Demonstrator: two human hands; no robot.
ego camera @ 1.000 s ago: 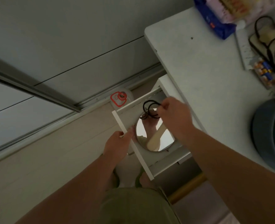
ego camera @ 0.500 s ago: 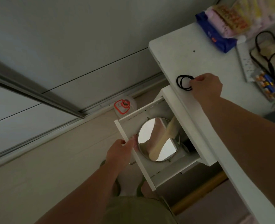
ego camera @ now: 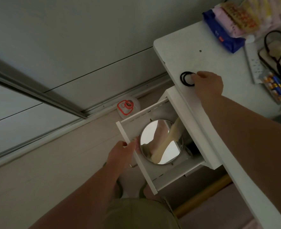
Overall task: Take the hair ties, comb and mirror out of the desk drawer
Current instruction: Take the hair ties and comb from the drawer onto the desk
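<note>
**Head view: hair ties on the bench, comb and mirror in the open drawer**

Head camera looks down on a white bench point(ego camera: 219, 66) with its drawer point(ego camera: 136, 156) pulled out toward the left. The right hand point(ego camera: 207, 85) rests on the bench top, fingertips pinched on the black hair ties point(ego camera: 185, 78), which lie flat on the surface near the bench's left edge. The left hand point(ego camera: 121, 154) is closed on the drawer's front panel, fingers curled over its rim. Inside the drawer a round mirror point(ego camera: 161, 142) lies face up, and a cream-coloured comb point(ego camera: 166, 142) lies diagonally across it, its upper end reaching toward the bench. At the far side of the bench sit a blue packet point(ego camera: 222, 35), a white power strip point(ego camera: 254, 63) and a pack of batteries point(ego camera: 273, 85).
</note>
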